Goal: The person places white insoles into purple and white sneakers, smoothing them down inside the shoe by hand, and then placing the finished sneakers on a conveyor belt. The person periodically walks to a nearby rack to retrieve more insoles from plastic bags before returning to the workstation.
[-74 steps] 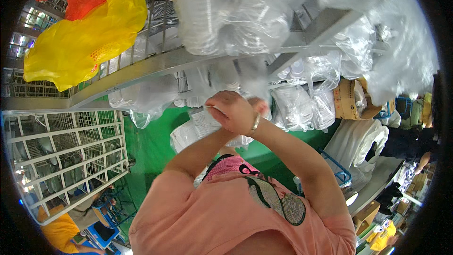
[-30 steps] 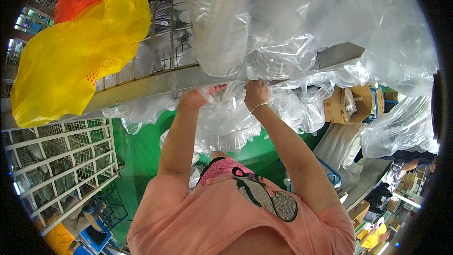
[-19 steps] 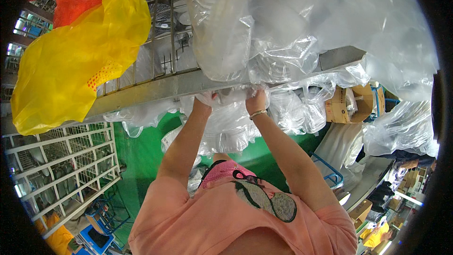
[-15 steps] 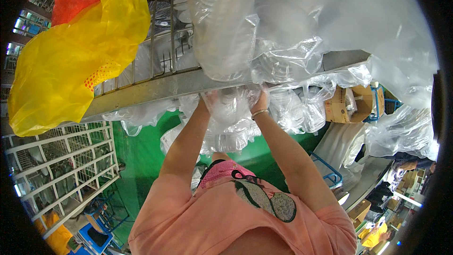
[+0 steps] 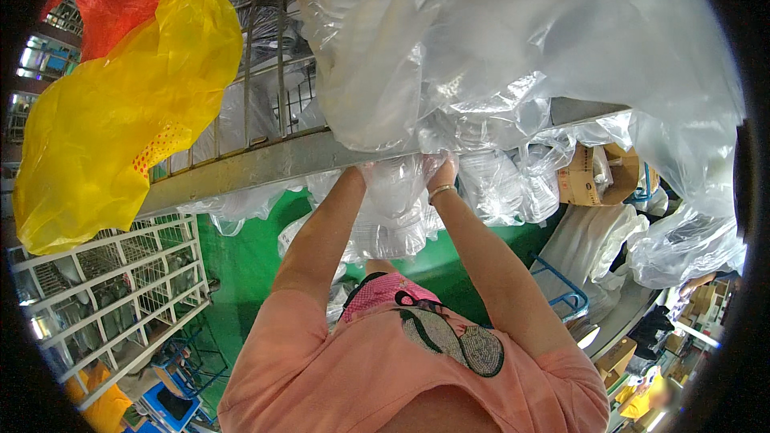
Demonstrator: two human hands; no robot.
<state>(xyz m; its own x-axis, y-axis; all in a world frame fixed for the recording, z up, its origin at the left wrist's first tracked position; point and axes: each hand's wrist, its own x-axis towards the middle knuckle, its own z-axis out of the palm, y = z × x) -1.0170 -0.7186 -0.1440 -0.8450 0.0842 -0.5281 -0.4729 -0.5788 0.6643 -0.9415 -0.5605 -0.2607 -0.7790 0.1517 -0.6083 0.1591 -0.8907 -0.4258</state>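
Both arms reach forward to a clear plastic bag point(image 5: 395, 186) just below the metal shelf edge. The bag holds what look like stacked clear plastic pieces. My left hand point(image 5: 363, 168) grips its left side, the fingers mostly hidden by plastic and the shelf edge. At the right side my right hand point(image 5: 441, 170), with a bracelet at the wrist, closes on the same bag; its fingertips are partly covered. Beneath it sit more clear bags of stacked plastic items point(image 5: 389, 240), and another such bag point(image 5: 491, 184) is right of my right hand.
The grey metal shelf beam point(image 5: 265, 162) crosses above my hands. Large filmy bags point(image 5: 513, 24) overhang it. A yellow bag point(image 5: 120, 128) and a red bag point(image 5: 120, 0) hang left. A white wire rack point(image 5: 120, 297) stands left, an open cardboard box point(image 5: 589, 176) and blue cart point(image 5: 569, 297) right.
The view has shifted slightly, so the shelf beam and hanging bags sit a little lower and further left. Both hands stay at the clear bag, which shows slightly more below the beam.
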